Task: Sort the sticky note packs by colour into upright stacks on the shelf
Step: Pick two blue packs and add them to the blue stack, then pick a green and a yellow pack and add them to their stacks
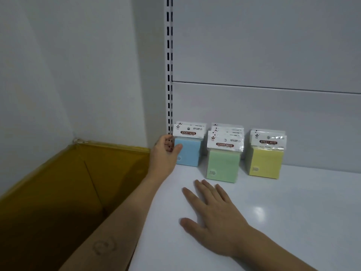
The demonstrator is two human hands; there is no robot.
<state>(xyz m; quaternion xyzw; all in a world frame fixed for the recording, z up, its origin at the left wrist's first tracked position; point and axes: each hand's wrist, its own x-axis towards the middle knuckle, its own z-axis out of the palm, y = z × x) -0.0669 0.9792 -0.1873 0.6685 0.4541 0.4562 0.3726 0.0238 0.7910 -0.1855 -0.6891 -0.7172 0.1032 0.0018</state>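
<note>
The white shelf fills the right of the view, and all the sticky note packs in sight stand on it near the back panel. To its left, an open cardboard box sits lower down. The part of its inside that shows is dark and holds no packs, though the left forearm hides some of it. The right hand lies flat on the shelf in front of the packs, fingers straight and spread, holding nothing. The left hand reaches to the slotted upright at the shelf's left end and grips the front blue pack, thumb on its face and fingers curled round its left side. Three upright rows are already formed, set apart from one another: the green stack in the middle is the deepest, with several header cards showing one behind another. The yellow stack stands on the right, and the blue row on the left shows at least two cards. No colour is mixed in any row. The sorting looks almost finished, with this blue pack probably being set or squared in place.
</note>
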